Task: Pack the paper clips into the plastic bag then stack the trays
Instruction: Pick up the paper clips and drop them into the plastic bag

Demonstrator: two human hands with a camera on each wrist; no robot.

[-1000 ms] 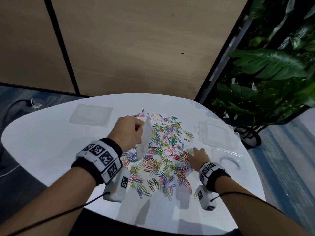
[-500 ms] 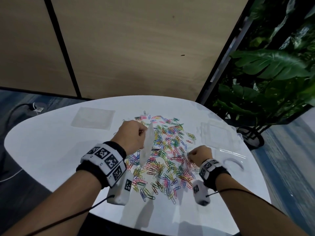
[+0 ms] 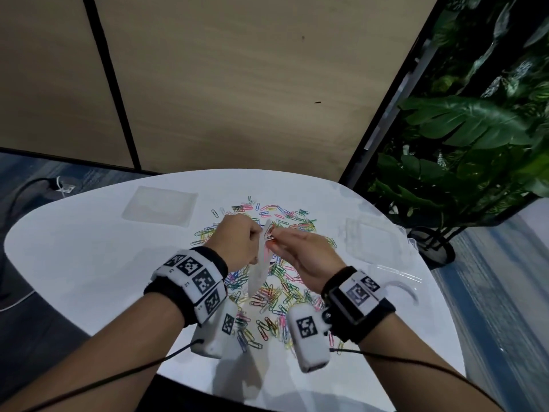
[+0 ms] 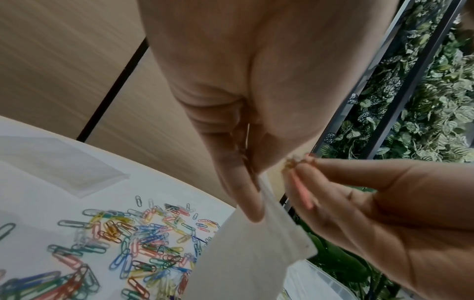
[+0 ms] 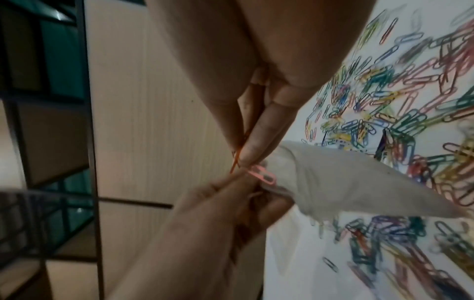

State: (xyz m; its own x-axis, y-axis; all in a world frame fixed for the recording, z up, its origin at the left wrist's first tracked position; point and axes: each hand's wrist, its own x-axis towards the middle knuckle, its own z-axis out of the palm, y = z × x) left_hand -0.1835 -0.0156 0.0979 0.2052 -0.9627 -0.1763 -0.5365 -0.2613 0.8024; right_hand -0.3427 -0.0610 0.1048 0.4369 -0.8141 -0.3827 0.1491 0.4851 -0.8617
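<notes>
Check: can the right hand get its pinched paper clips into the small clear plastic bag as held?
Probably yes. The left hand pinches the small clear plastic bag by its top edge above the white table, and the right hand holds its paper clips right at that edge. How far the mouth gapes is unclear.

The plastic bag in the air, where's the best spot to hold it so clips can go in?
Best at the top edge, as the left hand does: it pinches the plastic bag by one side of its mouth, so the bag hangs down. That leaves the other side free for the right hand bringing paper clips.
</notes>
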